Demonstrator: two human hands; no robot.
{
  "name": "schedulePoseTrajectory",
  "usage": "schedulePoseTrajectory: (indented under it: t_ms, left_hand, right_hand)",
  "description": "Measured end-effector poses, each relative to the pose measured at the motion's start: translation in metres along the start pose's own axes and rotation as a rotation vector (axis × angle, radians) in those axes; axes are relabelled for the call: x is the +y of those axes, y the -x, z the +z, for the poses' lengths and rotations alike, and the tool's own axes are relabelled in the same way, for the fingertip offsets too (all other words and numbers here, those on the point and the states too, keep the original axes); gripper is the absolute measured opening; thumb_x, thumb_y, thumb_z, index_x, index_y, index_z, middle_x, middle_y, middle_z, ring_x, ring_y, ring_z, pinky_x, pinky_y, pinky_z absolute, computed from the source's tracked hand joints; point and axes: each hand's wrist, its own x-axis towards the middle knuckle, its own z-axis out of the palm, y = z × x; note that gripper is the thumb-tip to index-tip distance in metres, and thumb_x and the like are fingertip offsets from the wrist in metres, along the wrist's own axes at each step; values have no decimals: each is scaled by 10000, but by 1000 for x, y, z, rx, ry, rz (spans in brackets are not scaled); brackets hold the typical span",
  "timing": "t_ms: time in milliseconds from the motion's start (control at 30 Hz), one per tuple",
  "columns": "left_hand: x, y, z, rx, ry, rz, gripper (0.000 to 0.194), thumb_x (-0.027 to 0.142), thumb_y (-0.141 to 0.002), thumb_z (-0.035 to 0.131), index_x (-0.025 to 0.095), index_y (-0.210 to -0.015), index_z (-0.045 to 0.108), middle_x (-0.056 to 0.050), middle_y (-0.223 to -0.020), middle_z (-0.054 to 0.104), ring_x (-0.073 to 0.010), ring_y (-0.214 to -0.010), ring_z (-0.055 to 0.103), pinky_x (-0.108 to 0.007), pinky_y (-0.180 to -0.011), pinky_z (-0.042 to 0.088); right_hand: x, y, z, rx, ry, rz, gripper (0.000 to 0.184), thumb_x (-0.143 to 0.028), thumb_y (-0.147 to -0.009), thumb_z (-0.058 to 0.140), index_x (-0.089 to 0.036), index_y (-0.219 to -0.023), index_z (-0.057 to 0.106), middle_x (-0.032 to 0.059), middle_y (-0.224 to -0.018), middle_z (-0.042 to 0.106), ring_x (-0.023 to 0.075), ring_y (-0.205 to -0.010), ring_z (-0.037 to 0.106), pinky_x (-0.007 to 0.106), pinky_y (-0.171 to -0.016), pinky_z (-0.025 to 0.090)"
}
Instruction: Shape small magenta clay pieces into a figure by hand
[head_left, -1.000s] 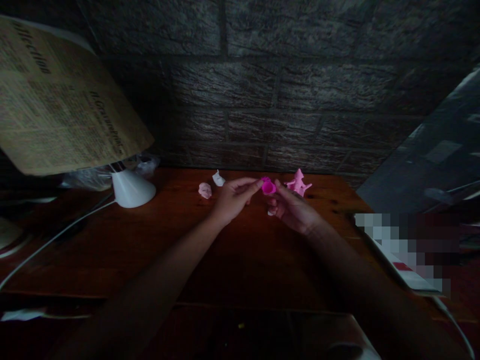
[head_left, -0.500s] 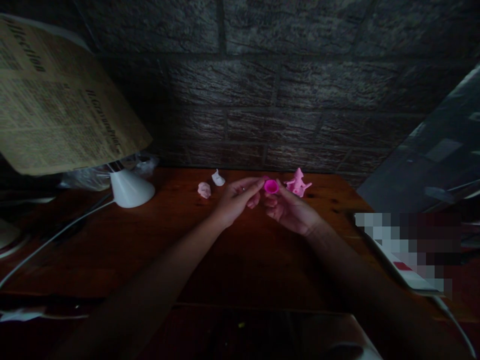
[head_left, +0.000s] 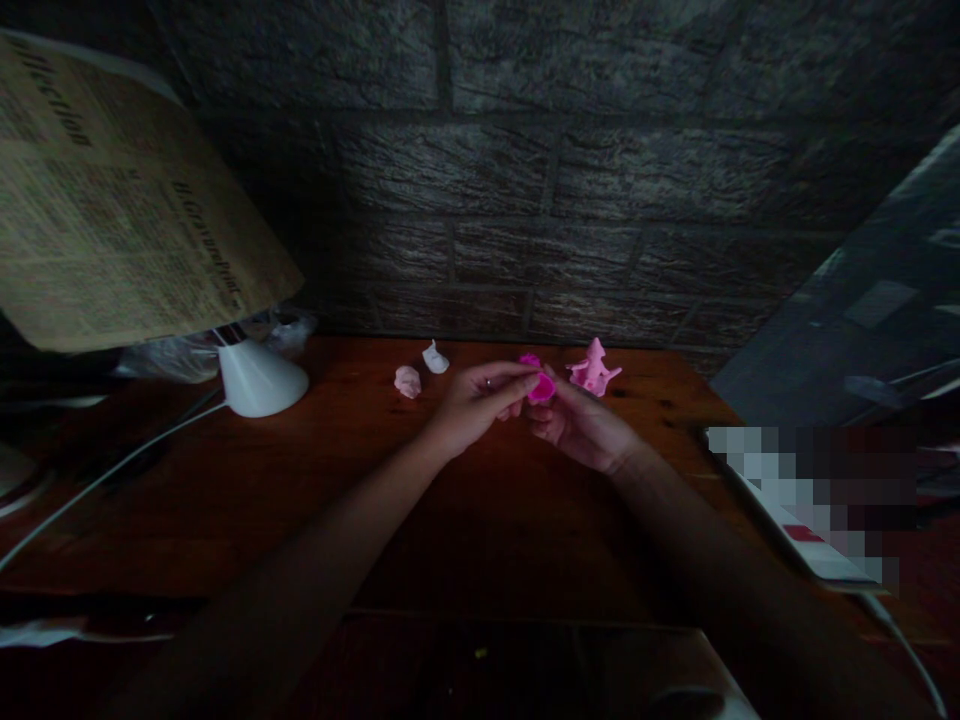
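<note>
Between my two hands is a small bright pink cup-shaped piece (head_left: 540, 388), held above the wooden table. My left hand (head_left: 486, 396) pinches it from the left, its thumb lying over the cup's opening. From the other side my right hand (head_left: 577, 420) grips its rim between thumb and fingers. Just right of my right hand stands a paler pink spiky figure (head_left: 595, 372). Left of my left hand lie a crumpled pale pink lump (head_left: 408, 381) and a small white scrap (head_left: 435, 357).
A lamp with a white cone base (head_left: 262, 380) and a newsprint shade (head_left: 127, 210) stands at the left, its cord (head_left: 112, 482) crossing the table (head_left: 495, 530). A stone-block wall (head_left: 495, 180) rises behind. On the right lies a flat device (head_left: 806, 535), partly blurred out.
The bright pink piece has tilted in my fingers, and its frilled back part now shows above. My left thumb has slid right, over its opening. Other things stay where they were.
</note>
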Motion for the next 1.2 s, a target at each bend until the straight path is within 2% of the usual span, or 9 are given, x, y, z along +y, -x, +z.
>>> schedulePoseTrajectory:
  t_ms: [200, 333, 433, 533, 600, 767, 900, 1100, 1200]
  left_hand:
    - [5, 2, 1, -40, -2, 20, 302, 422, -848, 724, 197, -1041, 782, 21, -567, 575, -82, -494, 468, -227, -479, 372]
    - [7, 7, 3, -54, -143, 91, 401, 338, -770, 812, 200, -1140, 746, 11, -651, 644, -108, -579, 560, -244, -568, 464]
    - [4, 9, 4, 29, -292, 236, 463, 295, -721, 860, 208, -1157, 730, 24, -676, 630, -100, -584, 528, -238, -566, 443]
    - [2, 8, 3, 158, -460, 392, 337, 281, -765, 833, 215, -1084, 746, 7, -761, 634, -88, -584, 484, -238, -557, 415]
    - [1, 6, 2, 215, -479, 418, 267, 268, -797, 804, 216, -1050, 735, -13, -850, 661, -89, -613, 510, -237, -577, 433]
    - [-3, 1, 1, 240, -310, 293, 178, 232, -813, 766, 184, -956, 672, -24, -888, 701, -104, -699, 613, -233, -637, 480]
    - [-7, -1, 1, 252, -159, 171, 232, 247, -793, 772, 185, -982, 651, -21, -879, 698, -90, -644, 594, -219, -550, 435]
    - [-6, -1, 0, 197, 57, -17, 467, 321, -788, 783, 214, -1208, 609, 39, -712, 643, -54, -493, 466, -211, -462, 334]
    - [-6, -1, 0, 158, 153, -108, 498, 339, -758, 801, 208, -1209, 637, 33, -710, 641, -48, -488, 451, -203, -456, 324]
  right_hand:
    - [1, 0, -2, -22, 2, -18, 256, -398, -744, 858, -235, -811, 671, -60, -683, 615, 63, -545, 481, 193, -522, 429]
    - [0, 0, -4, -19, 9, -71, 286, -453, -727, 862, -248, -840, 698, -41, -725, 655, 85, -593, 545, 209, -532, 454]
    - [0, -2, -4, 28, 34, -103, 307, -482, -717, 861, -244, -852, 722, -27, -747, 671, 84, -586, 541, 210, -509, 449]
    - [1, -4, -4, 84, 94, -149, 290, -497, -743, 837, -236, -814, 730, -39, -667, 618, 66, -524, 478, 194, -464, 425]
    - [1, -5, -3, 142, 129, -198, 292, -500, -734, 840, -238, -808, 736, -40, -662, 612, 66, -503, 456, 199, -442, 424]
    - [0, -3, -1, 226, 259, -323, 320, -436, -683, 875, -259, -930, 776, -10, -796, 698, 88, -560, 525, 214, -446, 440]
    - [0, 0, 1, 252, 427, -466, 308, -360, -695, 871, -272, -977, 786, 6, -875, 723, 104, -600, 545, 231, -468, 449]
    - [3, 2, 3, 226, 573, -570, 273, -332, -702, 878, -267, -947, 777, -28, -673, 606, 116, -550, 500, 263, -481, 441]
    - [3, 3, 6, 200, 572, -563, 281, -331, -704, 879, -261, -954, 770, -29, -679, 607, 112, -544, 499, 269, -490, 441]
